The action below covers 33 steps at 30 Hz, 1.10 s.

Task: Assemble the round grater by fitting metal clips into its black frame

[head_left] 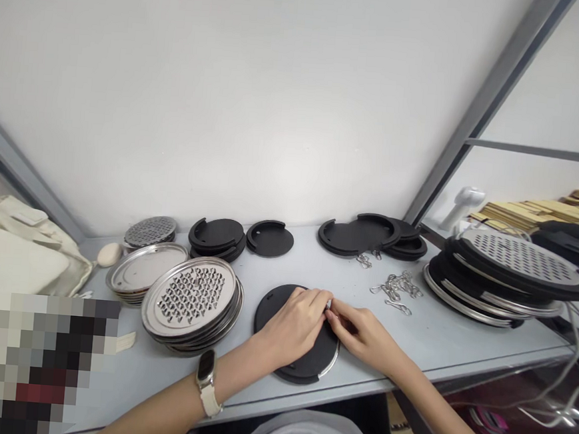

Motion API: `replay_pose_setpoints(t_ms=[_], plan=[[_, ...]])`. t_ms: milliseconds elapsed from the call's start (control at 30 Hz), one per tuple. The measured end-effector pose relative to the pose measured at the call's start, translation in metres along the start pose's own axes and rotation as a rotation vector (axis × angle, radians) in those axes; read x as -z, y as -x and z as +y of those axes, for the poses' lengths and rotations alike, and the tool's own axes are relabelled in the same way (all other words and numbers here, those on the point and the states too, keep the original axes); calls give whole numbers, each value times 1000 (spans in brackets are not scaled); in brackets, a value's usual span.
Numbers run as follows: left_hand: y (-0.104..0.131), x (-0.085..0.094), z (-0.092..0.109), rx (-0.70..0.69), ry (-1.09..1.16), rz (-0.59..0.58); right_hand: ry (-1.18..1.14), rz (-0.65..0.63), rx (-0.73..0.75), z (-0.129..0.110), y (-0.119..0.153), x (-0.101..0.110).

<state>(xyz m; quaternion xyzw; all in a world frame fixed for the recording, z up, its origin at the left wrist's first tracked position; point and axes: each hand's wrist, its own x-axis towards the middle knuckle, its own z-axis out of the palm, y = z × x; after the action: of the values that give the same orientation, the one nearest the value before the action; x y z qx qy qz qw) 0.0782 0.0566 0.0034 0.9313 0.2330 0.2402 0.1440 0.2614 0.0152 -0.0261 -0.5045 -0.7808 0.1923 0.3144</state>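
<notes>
In front of me on the table lies a round black cover (281, 320), flat side up, with a silver metal rim showing along its lower right edge. My left hand (298, 325) rests across the cover, its fingers bent together over the right edge. Against that same edge, my right hand (358, 329) is closed, its thumb and fingertips meeting the left fingertips. What lies between the fingertips is hidden. Left of the cover stands a stack of round metal grater discs (195, 296). Small metal clips (398, 287) lie in a loose heap to the right.
Behind are black round covers (218, 237), a single one (270, 239) and another group (358, 236). Plain-looking metal discs (148, 269) sit at left. A tall stack of covers and graters (510, 274) stands at right, near cables and a metal post (478, 118).
</notes>
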Motion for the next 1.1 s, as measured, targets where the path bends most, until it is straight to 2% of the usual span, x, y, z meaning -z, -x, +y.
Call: replay_pose_setpoints(t_ms=[667, 1100], plan=[[0, 0, 0, -17, -34, 9, 71, -26, -21, 3, 1, -1], [1, -1, -1, -13, 1, -6, 76, 39, 3, 1, 0, 1]])
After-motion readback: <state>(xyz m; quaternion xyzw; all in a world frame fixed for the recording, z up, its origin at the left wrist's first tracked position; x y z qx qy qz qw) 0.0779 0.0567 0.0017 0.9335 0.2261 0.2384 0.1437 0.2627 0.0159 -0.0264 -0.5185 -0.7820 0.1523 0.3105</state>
